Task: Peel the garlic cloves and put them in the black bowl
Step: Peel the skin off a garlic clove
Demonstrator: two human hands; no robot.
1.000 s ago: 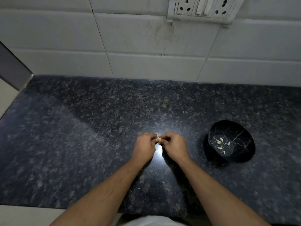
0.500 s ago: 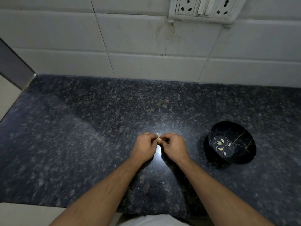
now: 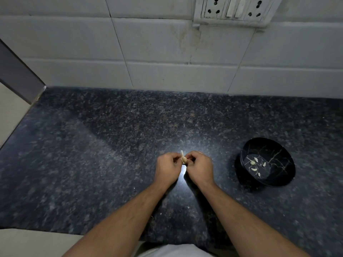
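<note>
A dark speckled stone counter (image 3: 111, 154) runs up to a wall of pale rectangular tiles (image 3: 148, 43), some of them stained with faint brownish streaks. High on the wall, right of centre, sits a white switch-and-socket plate (image 3: 235, 11) with two sockets and two rocker switches between them. At the left edge a grey vertical panel (image 3: 16, 73) meets the counter's end, and a pale surface lies beyond it.

Both forearms reach in from the bottom of the view and meet over the middle of the counter, above a bright patch of reflected light. The left hand (image 3: 167, 168) and the right hand (image 3: 199, 168) are held knuckle to knuckle, fingers curled inward, and together they pinch one garlic clove (image 3: 183, 159) between their fingertips. A thin pale strip of skin sticks up from the top of the clove. The clove is held just above the counter, not touching it.

To the right of the hands, well apart from them, stands the black bowl (image 3: 285, 164), glossy with thin gold veining on its inside. Several small pale peeled cloves (image 3: 254, 165) lie scattered on its bottom. A few tiny light flecks lie on the counter between the forearms.
</note>
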